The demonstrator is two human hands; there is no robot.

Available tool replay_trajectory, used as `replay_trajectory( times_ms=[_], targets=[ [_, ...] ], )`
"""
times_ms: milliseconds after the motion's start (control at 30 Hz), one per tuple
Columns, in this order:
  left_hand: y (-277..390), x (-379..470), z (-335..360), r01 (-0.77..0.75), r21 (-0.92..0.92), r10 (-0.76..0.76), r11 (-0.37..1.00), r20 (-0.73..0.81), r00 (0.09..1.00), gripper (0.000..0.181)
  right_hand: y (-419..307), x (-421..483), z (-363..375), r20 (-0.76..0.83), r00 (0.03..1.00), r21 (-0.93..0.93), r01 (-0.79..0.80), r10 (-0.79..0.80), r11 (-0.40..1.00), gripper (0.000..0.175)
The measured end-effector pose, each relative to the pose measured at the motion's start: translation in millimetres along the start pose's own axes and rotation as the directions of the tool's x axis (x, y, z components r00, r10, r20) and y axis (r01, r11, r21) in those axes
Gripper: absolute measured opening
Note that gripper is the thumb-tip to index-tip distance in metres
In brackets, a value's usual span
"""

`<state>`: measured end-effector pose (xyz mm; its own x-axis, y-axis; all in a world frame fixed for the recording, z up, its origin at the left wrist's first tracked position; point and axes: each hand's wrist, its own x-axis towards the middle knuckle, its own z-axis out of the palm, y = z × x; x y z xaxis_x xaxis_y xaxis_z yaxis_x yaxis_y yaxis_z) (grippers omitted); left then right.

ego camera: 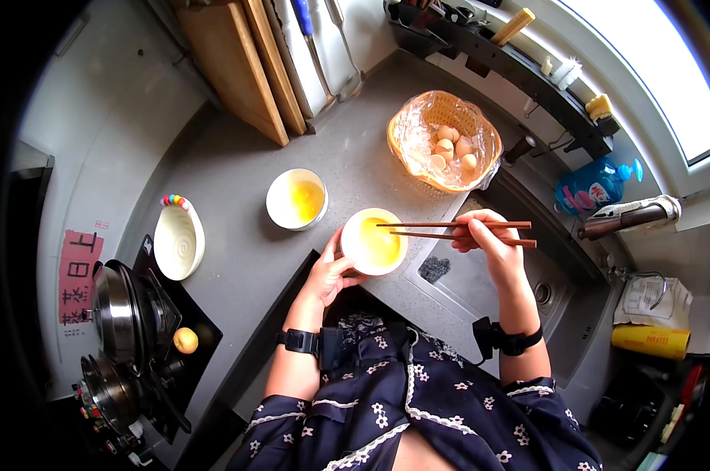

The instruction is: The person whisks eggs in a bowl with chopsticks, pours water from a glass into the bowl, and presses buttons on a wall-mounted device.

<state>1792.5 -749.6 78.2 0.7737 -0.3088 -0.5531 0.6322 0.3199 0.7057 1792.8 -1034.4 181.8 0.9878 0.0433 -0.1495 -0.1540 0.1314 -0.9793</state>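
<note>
My left hand (329, 272) grips the side of a small bowl (355, 266), its thumb at the near rim. Yellow beaten egg (380, 247) fills much of that bowl. A pair of brown wooden chopsticks (431, 225) is held in my right hand (483, 234), over the sink edge. Their tips reach over the egg, slightly apart; whether they touch it I cannot tell. Just left of the held bowl stands a white bowl (278, 203) with more yellow egg (306, 201) in it.
A plastic-lined wicker basket (399, 135) holds several eggshells (445, 147). The sink (466, 282) lies at right. A cream dish (178, 247) stands near the stove, with an apple (185, 340) and pots (114, 312). Cutting boards (231, 65) lean behind; a blue soap bottle (590, 187) stands beyond the sink.
</note>
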Motion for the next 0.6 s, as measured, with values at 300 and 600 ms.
replay_trajectory(
  times_ms=[300, 600],
  targets=[
    [-3, 10, 0, -0.009, 0.008, 0.009, 1.0, 0.001, 1.0, 0.069, 18, -8, 13, -0.039, 0.996, 0.022, 0.077, -0.076, 0.997, 0.013],
    [9, 16, -51, -0.134, -0.226, 0.089, 0.965, -0.199, 0.976, 0.065, 33, -19, 14, -0.041, 0.998, 0.037, -0.053, 0.055, 0.998, 0.023]
  ],
)
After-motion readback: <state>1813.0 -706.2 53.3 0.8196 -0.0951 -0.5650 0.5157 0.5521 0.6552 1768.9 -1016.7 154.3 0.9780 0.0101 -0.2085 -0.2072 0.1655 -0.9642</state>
